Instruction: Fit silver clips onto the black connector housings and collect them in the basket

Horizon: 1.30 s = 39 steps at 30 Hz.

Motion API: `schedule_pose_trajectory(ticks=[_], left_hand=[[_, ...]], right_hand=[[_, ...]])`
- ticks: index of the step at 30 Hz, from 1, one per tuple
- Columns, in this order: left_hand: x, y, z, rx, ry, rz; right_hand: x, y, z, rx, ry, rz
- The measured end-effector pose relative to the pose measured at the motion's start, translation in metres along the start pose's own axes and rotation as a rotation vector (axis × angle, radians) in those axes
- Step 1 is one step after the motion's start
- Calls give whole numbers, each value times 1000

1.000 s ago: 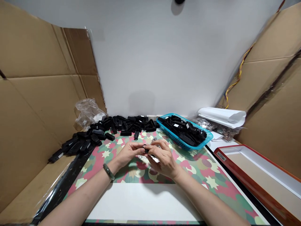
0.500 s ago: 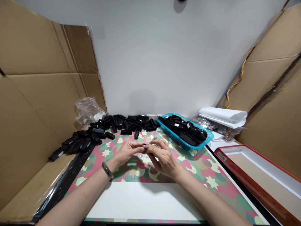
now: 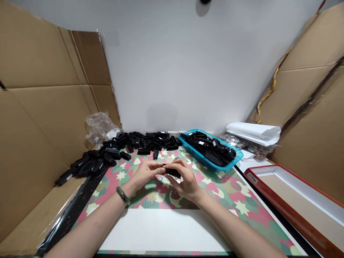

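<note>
Between my two hands, above the middle of the patterned table cover [image 3: 150, 197], is a small flat black plastic piece [image 3: 173, 173]. My left hand [image 3: 146, 173] pinches its left end between thumb and fingers; a green bangle [image 3: 123, 195] circles that wrist. My right hand [image 3: 185, 179] grips the piece from the right, its index finger along the top and thumb below, covering part of it. Under the hands lie small shiny bits [image 3: 168, 180], too small to name.
A long heap of black plastic pieces [image 3: 142, 141] lies along the wall and down the left. Behind my right hand stands a blue basket [image 3: 197, 157] full of black parts. A red-edged box lid [image 3: 290, 200] is at right, cardboard walls [image 3: 48, 118] at both sides.
My right hand's fingers have shifted on the black piece, so more of its flat dark face shows. The left hand stays nearly where it was.
</note>
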<state>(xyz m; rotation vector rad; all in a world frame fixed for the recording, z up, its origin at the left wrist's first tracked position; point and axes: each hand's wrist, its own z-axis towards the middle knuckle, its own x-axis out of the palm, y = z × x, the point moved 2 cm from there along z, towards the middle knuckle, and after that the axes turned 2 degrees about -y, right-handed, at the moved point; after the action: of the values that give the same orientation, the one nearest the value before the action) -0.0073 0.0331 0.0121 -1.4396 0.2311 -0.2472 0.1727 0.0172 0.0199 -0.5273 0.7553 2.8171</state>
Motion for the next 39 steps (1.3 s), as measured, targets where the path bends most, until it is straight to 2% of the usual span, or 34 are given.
schedule_pose_trajectory(ticks=[3,6,8,11,16,19,22,24,29,32,35,39], left_hand=[[4,3,1,39,-50,0],[10,1,-1,141,-183,114],[13,-2,-3,204,-258,190],[17,-3,-5,232,-264,221],[21,2,-6,305,-290,277],[22,4,-7,397,-337,351],[21,3,-8,460,-327,388],[20,1,-7,418,-312,349],[22,3,-5,159,-293,102],[24,5,-4,54,-306,-45],[26,7,-4,19,-331,-92],[27,8,-5,49,-354,-38]], right_hand=[[4,-9,-2,372,-105,313],[8,-17,-4,718,-170,620],[11,-23,-6,889,-211,756],[15,-28,-9,1043,-249,877],[19,-28,-10,1168,-240,992],[18,-23,-8,1205,-213,1055],[18,-20,-7,1219,-183,1091],[18,-20,-7,1222,-164,1096],[18,-26,-9,1241,-115,1085],[18,-28,-10,1252,-111,1082],[19,-29,-12,1272,-115,1084],[19,-28,-12,1283,-139,1117]])
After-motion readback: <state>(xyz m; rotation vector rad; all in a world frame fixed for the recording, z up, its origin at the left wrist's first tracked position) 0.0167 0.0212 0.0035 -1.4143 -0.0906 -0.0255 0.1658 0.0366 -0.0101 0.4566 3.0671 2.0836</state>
